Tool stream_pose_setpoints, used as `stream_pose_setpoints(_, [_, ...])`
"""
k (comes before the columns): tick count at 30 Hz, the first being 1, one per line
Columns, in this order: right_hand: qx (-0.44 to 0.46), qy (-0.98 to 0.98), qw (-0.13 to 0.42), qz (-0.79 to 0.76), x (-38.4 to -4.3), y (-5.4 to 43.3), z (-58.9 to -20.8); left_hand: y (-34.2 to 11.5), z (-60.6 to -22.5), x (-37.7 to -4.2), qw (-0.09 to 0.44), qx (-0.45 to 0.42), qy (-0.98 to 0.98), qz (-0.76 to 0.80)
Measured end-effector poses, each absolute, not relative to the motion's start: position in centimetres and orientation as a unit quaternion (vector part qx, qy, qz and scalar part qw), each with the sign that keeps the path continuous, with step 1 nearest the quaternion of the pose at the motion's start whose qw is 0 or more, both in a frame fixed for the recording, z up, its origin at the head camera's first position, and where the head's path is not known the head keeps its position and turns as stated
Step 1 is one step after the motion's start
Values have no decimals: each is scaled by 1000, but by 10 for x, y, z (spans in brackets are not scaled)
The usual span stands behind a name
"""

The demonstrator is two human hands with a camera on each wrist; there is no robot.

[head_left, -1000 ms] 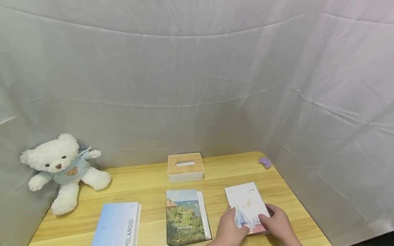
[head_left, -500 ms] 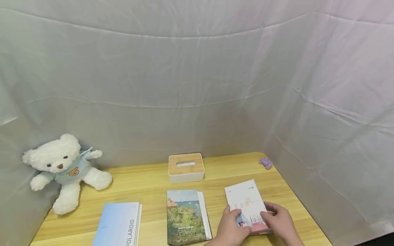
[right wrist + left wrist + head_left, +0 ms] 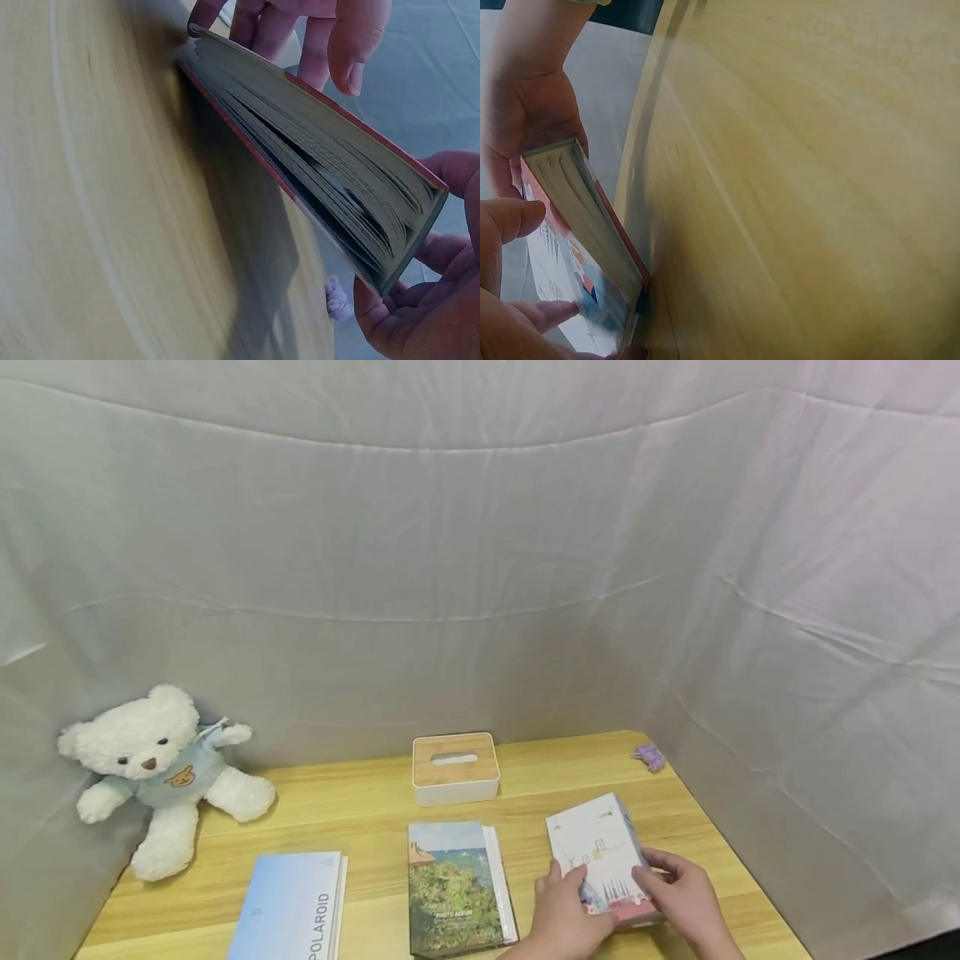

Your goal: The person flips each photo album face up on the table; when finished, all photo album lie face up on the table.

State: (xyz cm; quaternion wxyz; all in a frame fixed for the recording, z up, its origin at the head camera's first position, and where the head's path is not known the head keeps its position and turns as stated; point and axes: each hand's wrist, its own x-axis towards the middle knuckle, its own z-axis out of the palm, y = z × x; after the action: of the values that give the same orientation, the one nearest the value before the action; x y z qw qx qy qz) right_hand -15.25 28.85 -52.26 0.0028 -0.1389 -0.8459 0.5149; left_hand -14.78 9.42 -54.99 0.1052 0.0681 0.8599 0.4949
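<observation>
A thick white hardcover book [image 3: 600,847] with a tent drawing and a pink lower band is tilted over the table, its right side raised. My right hand [image 3: 686,893] grips that raised side, thumb on the cover; in the right wrist view its fingers [image 3: 420,315] wrap the spine. On the left, my left hand [image 3: 564,914] holds the lower edge, with fingers on the cover and at the low corner. Gaps show between the pages [image 3: 330,172] in the right wrist view. From the left wrist, the book's low corner is right at the tabletop.
To the left lie a photo album [image 3: 453,885] with a painted garden cover and a blue-white POLAROID album [image 3: 288,906]. Behind them stands a tissue box [image 3: 455,768] with a wooden lid. A white teddy bear [image 3: 161,768] sits far left, a small purple item [image 3: 649,757] back right.
The book's right side has risen, so its spine now shows in the head view. Its far end has shifted slightly up and left. Both hands keep hold of it.
</observation>
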Motion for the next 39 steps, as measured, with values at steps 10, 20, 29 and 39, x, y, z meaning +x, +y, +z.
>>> stream_pose_setpoints(10, [-152,-839,20,522,-153,286,-516,88,-546,-153,107,86,854,503])
stream_pose_setpoints(20, [-142,-834,59,530,-152,284,-513,88,-535,-151,105,78,836,533])
stream_pose_setpoints(29, [-137,-800,39,583,-153,282,-510,91,-532,-154,69,86,815,568])
stream_pose_setpoints(39, [-82,-730,48,676,-151,279,-515,93,-525,-155,63,60,790,606])
